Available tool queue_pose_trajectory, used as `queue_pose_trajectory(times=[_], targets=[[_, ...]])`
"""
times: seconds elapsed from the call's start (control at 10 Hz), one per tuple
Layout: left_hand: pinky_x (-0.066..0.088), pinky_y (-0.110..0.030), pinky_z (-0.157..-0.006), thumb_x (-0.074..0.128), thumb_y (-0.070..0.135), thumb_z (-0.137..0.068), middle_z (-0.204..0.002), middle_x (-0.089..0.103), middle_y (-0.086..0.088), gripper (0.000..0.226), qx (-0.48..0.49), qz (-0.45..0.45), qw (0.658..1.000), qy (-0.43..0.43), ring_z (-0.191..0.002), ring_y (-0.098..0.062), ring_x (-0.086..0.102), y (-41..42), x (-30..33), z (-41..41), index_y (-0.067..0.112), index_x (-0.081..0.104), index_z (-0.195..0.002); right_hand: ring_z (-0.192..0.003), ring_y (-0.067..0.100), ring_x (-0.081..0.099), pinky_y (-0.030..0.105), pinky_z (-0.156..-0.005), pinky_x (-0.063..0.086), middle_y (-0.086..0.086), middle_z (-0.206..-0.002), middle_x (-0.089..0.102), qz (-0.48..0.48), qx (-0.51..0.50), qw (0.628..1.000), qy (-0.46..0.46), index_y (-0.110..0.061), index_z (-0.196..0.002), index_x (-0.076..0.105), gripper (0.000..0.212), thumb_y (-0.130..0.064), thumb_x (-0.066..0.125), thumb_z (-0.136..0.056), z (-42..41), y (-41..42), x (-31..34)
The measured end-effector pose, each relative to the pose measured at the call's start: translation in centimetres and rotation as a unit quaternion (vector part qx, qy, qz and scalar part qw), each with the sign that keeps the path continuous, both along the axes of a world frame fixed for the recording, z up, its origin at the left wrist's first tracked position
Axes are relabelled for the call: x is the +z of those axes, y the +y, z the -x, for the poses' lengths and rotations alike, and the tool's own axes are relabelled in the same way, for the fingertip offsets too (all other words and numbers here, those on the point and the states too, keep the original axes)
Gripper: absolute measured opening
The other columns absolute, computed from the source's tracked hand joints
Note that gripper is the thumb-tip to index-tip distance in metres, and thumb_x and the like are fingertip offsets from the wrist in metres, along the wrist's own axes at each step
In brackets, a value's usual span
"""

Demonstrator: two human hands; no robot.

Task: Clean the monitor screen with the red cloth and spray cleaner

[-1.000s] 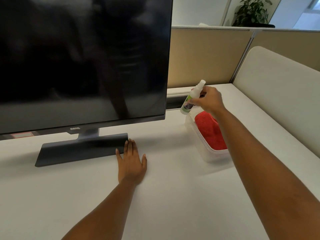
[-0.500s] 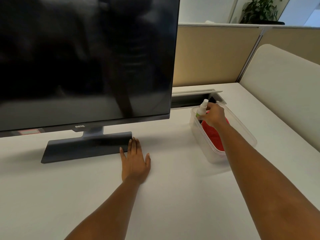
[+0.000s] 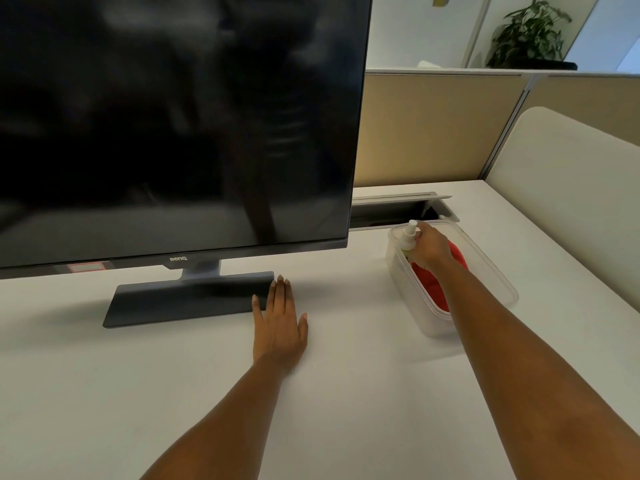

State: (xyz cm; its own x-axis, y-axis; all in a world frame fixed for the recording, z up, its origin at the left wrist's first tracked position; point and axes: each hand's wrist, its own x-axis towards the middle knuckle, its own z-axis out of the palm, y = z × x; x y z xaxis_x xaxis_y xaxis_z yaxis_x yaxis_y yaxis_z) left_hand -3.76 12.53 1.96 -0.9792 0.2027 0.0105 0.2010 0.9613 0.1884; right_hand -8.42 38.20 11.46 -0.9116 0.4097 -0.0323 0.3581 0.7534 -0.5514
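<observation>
Rightward, right hand (image 3: 430,248) curled around spray bottle (image 3: 407,238), upright at the far left corner of a clear plastic tub (image 3: 491,271), beside red cloth (image 3: 433,289) lying inside. Left hand (image 3: 279,323) flat on white desk (image 3: 346,410), fingers straight, holding nothing, fingertips touching monitor stand (image 3: 187,299). Dark monitor screen (image 3: 173,116) at far left.

Office — cubicle partition (image 3: 426,129), desk monitor (image 3: 173,116)
</observation>
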Motion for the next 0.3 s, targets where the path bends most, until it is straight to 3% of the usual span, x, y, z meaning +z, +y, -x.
queue_pose_trajectory(times=[0.1,0.3], targets=[[-0.009,-0.046,-0.113,0.018,0.038,-0.095,-0.154,-0.014,-0.009,0.065,0.002,0.003,1.0,0.008,-0.142,-0.021,-0.011,-0.4,0.5,-0.2,0.007,-0.016,-0.14,-0.124,0.034,0.045,0.04,-0.105,0.035,0.015,-0.139,0.044,0.021,-0.021,0.999,0.025,-0.008,-0.14,0.031,0.057,-0.01,0.056,-0.089,-0.3,-0.1,0.7],[-0.006,-0.044,-0.114,0.021,0.039,-0.094,-0.154,-0.013,-0.008,0.066,0.003,0.003,0.998,0.059,-0.142,-0.022,-0.011,-0.9,2.8,-0.9,0.009,-0.014,-0.141,-0.133,0.03,0.037,0.037,-0.107,0.034,0.012,-0.144,0.039,0.029,-0.077,0.977,0.198,-0.008,-0.14,0.034,0.054,-0.004,0.053,-0.09,-1.1,-1.4,3.6]])
